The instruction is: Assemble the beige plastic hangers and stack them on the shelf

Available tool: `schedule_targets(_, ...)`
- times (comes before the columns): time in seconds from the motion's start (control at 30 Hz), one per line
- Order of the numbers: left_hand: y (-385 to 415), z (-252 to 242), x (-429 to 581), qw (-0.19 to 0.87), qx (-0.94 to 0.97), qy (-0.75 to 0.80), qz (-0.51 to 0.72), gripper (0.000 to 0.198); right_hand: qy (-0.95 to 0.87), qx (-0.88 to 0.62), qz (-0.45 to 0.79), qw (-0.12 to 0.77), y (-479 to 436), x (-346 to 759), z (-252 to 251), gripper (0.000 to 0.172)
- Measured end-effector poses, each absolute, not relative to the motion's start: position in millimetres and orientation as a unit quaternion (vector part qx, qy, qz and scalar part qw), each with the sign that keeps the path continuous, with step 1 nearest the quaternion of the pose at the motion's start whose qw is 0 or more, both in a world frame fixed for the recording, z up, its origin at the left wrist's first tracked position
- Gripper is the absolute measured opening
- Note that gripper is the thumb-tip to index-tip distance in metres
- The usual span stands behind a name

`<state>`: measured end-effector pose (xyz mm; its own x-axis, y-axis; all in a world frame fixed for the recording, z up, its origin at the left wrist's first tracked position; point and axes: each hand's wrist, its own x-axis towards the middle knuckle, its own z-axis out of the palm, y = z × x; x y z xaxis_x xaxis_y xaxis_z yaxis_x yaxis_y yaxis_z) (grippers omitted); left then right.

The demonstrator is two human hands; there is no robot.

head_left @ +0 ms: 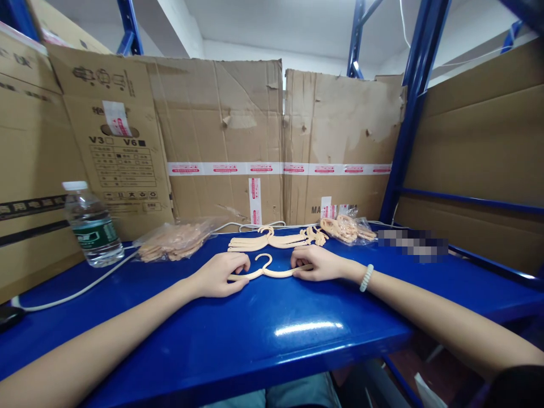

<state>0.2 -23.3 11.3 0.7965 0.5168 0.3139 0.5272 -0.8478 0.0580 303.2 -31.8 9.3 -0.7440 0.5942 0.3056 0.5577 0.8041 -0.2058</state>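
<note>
A small cream clothes hanger (264,272) lies across the middle of the blue table, its hook pointing away from me. My left hand (221,274) is closed on the hanger's left end, thumb in front. At its right end, my right hand (317,263) grips with fingers curled over the tip; a pale beaded bracelet (366,277) circles that wrist. Just beyond my hands lies a row of stacked hangers (250,243) of the same colour. Touching that row on the right are small cream pieces (314,235), too small to make out exactly.
A bagged bundle of cream pieces (174,241) lies at the left, and another plastic bag (346,228) at the back right. A water bottle (93,232) stands far left beside a white cable (80,292). Cardboard sheets (221,136) wall the back; a blue post (406,124) rises right.
</note>
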Motion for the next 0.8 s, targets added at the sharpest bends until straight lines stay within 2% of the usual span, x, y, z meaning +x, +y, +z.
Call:
schedule_targets(0.27,-20.2,6.9,1.2,0.014,-0.935,-0.303,-0.185,0.01,-0.931,-0.301,0.045,0.201,-28.3,305.2,6.0,0.005)
schedule_targets(0.8,-17.1,3.2,0.7,0.009,-0.926,-0.32,-0.2,0.011,-0.936,-0.28,0.028,0.211,-25.8,305.5,2.7,0.008)
